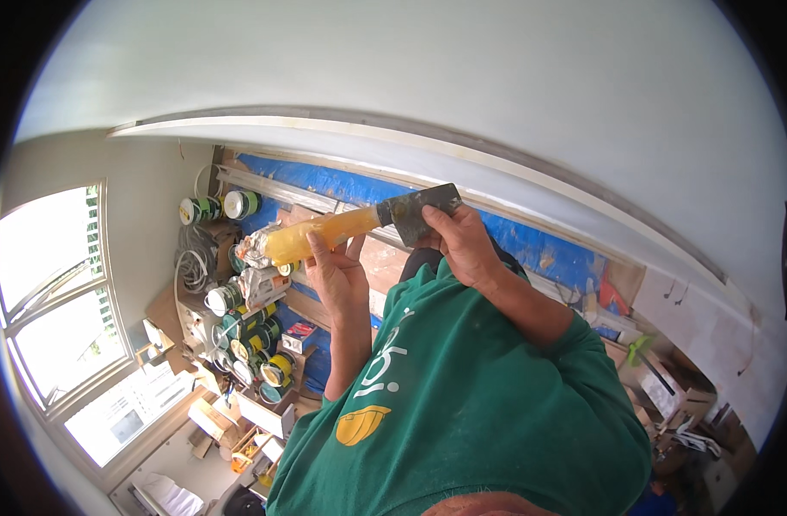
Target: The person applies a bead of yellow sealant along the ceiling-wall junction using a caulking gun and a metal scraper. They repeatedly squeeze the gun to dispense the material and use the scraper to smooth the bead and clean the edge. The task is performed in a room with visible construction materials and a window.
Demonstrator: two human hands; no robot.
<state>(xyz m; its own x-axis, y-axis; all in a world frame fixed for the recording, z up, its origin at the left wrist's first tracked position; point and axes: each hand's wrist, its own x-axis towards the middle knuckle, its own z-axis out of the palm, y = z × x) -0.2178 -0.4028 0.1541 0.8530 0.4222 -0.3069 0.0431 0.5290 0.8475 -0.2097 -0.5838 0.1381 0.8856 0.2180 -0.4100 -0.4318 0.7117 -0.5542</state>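
Observation:
Both hands raise a long yellow, tube-like tool with a dark, flat, roughly rectangular end [329, 229] in front of me, lying nearly level; its exact kind I cannot make out. My right hand [466, 245] grips the dark end, thumb on top, fingers curled beneath. Against the underside of the yellow part rests my left hand [337, 273], its fingers pointing up and pinching the tube. A crumpled, whitish clump [256, 247] shows at the tube's left end; whether it belongs to the tool is unclear.
Paint tins [256, 331] and a coil of grey cable [195, 258] stand at the left by the window [58, 301]. Blue sheeting [324, 179] and long boards cover the floor ahead, beneath a pale wall [428, 69]. Boxes [668, 387] and clutter lie at the right.

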